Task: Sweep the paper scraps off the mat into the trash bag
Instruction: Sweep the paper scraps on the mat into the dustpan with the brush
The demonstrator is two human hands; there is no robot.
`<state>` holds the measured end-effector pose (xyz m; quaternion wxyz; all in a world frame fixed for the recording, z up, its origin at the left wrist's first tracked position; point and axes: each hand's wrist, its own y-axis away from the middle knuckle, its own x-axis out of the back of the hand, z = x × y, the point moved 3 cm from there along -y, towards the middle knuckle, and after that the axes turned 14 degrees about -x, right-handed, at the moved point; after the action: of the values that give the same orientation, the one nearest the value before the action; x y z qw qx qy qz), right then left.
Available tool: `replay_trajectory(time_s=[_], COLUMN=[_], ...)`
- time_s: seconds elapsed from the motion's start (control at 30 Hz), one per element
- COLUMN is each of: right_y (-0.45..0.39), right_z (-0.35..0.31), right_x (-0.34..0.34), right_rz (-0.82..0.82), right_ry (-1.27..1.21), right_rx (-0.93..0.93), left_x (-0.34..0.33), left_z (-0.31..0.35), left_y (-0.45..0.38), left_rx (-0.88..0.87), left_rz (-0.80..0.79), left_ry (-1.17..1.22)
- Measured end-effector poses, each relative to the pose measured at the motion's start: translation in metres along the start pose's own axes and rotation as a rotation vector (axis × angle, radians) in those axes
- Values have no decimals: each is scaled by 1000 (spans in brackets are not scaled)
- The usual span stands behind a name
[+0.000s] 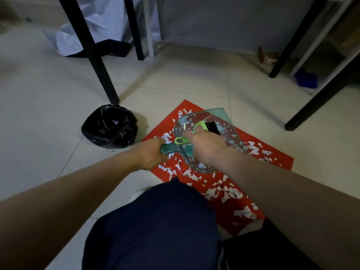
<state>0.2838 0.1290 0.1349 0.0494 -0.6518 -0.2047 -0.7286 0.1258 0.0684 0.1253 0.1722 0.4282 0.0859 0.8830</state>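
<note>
The left hand (151,152) is curled around the dark green handle (169,148) of a clear, teal-tinted dustpan (229,137), holding it low over the red mat (272,162). The pan reaches forward and to the right of that hand, with its wide lip at the far end above the mat's far part. Just right of the left hand, the right hand (206,148) reaches into the pan and grips a small hand brush (206,127) with a lime-green handle; its black bristles stick out beyond the knuckles, inside the pan. The looped end of the green handle shows in the narrow space between the two hands.

White paper scraps (229,193) lie across the mat: a thick scatter nearer the person than the right hand, more under and beside the left hand, and some out to the right past the pan. Pale bits also show through the pan's clear wall; whether they lie inside it or on the mat below cannot be told.

The black trash bag (110,126) sits open-mouthed on the tiled floor (48,121), to the left of the left hand and slightly farther away, off the mat's left corner and apart from it. A black table leg (93,53) stands just behind the bag. The person's knee in dark blue cloth (155,227) is near the bottom, between the two forearms.
</note>
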Motion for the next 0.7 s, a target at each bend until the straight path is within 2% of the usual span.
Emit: replay_trajectory(time_s=[0.13,0.2,0.3,0.47,0.57,0.7], right_y=[-3,-1,13,45,66,76], right_z=[18,24,35,67,85,102], right_x=[-5,2,27,71,89,96], right_rz=[109,165,284,406,418,337], right_ry=[108,74,-202,-810,-937,-1035], right_rx=[-7,-13,-73,-226,-307,-395], left_x=[-1,0,6,24,35,46], left_z=[15,21,23,43,57,62], left_y=[-8,-8,-9,-7,2,16], left_rx=[-34,-19,51,124,134,157], left_rz=[-60,-74,-64,-25,35,80], left_ry=[-75,-121,-133,163,222,274])
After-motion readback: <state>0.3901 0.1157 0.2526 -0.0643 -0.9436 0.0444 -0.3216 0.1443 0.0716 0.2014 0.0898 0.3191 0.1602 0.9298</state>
